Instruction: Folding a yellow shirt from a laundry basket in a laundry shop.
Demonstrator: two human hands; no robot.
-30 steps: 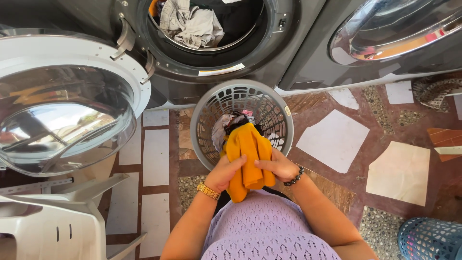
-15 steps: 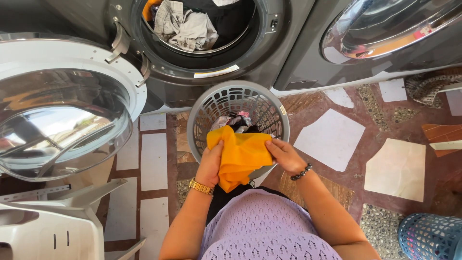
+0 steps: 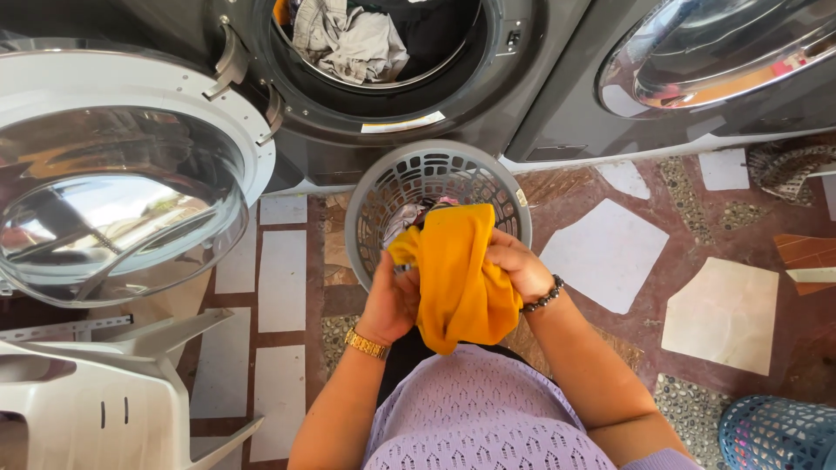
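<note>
A mustard-yellow garment point(image 3: 457, 278) hangs bunched between both hands, above the near rim of a round grey laundry basket point(image 3: 383, 187). My left hand point(image 3: 392, 300), with a gold watch at the wrist, grips the cloth's left edge. My right hand point(image 3: 515, 265), with a dark bead bracelet, clutches its right side. More clothes lie inside the basket, mostly hidden by the yellow cloth. Beyond the basket the dark washing machine's drum point(image 3: 374, 39) stands open, with grey and dark laundry inside.
The washer's round door point(image 3: 122, 191) is swung open at left. A second machine's closed door point(image 3: 723, 52) is at upper right. A white plastic chair point(image 3: 96, 392) stands at lower left, a blue basket point(image 3: 779, 435) at lower right. Stone-patterned floor.
The yellow garment was spread wide half a second ago and is now gathered into a narrower bunch. Both hands have drawn closer together on it.
</note>
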